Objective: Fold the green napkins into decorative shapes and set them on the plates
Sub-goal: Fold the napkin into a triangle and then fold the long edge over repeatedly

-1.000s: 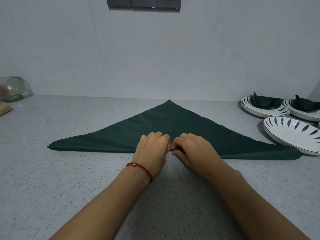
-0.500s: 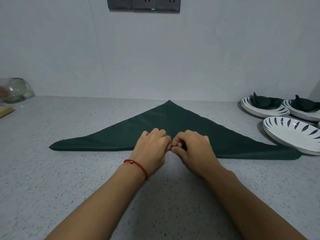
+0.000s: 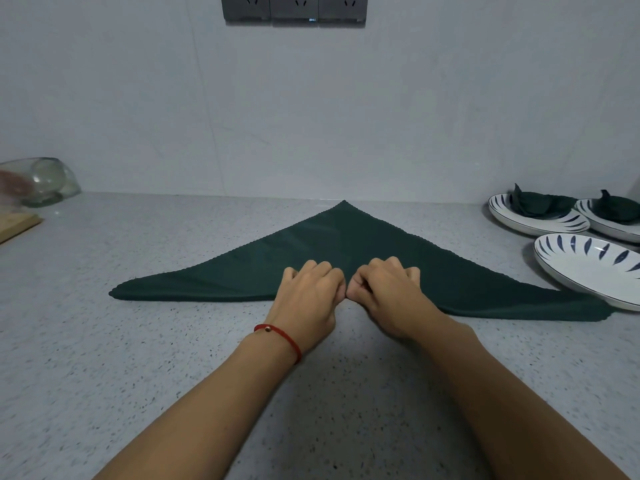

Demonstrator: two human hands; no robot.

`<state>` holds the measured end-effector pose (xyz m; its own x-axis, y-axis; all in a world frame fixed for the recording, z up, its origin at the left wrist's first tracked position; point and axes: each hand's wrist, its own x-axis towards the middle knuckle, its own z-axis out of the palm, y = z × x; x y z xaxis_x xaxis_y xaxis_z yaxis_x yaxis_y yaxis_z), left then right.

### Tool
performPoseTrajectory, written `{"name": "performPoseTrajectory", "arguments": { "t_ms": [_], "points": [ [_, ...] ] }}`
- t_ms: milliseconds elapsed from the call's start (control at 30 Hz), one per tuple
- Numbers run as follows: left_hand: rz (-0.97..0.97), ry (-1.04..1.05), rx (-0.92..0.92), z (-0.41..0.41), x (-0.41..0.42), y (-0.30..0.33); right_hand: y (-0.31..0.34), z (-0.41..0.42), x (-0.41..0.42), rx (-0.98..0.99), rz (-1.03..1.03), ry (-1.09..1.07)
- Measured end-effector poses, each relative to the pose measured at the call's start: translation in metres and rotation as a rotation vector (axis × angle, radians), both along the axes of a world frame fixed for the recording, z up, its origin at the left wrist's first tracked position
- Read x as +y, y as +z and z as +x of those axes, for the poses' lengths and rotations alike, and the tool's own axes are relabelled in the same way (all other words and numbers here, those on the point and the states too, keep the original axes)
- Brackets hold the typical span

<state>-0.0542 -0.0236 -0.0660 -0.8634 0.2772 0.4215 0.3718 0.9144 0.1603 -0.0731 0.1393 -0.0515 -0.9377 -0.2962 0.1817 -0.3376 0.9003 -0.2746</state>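
A dark green napkin (image 3: 346, 244) lies flat on the grey counter, folded into a wide triangle with its tip pointing to the wall. My left hand (image 3: 310, 299) and my right hand (image 3: 388, 299) sit side by side at the middle of the napkin's near folded edge, fingers curled, pinching that edge. At the right stand three white plates with blue leaf marks. The nearest plate (image 3: 588, 268) holds nothing, and the napkin's right corner reaches under its rim. The two far plates (image 3: 530, 221) (image 3: 595, 223) each carry a folded green napkin (image 3: 535, 204) (image 3: 616, 209).
A glass jar (image 3: 41, 181) lies on its side at the far left, beside a wooden board (image 3: 17, 223). Wall sockets (image 3: 294, 8) sit high on the wall behind. The speckled counter (image 3: 104, 341) stretches toward me.
Both hands have shifted a little away from me along with the napkin's near edge, which now sits slightly rolled or thickened. The plates have not moved.
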Motion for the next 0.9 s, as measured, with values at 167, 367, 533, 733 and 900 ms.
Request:
{"name": "performPoseTrajectory", "arguments": {
  "t_ms": [167,367,533,733,900],
  "points": [
    [0.039,0.024,-0.091,-0.007,-0.001,0.000,0.004,0.008,0.007,0.057,-0.088,0.146],
    [0.098,0.011,-0.095,-0.006,-0.006,0.000,0.007,-0.001,-0.003,0.007,-0.014,0.052],
    [0.056,-0.005,-0.046,-0.004,-0.006,0.005,0.010,-0.002,0.002,-0.049,-0.084,0.054],
    [0.112,0.072,-0.129,-0.009,0.001,0.006,0.003,0.000,0.007,0.107,-0.053,0.163],
    [0.109,0.029,-0.090,-0.005,-0.003,0.007,-0.001,-0.006,0.002,0.034,-0.073,0.098]
  ]
}}
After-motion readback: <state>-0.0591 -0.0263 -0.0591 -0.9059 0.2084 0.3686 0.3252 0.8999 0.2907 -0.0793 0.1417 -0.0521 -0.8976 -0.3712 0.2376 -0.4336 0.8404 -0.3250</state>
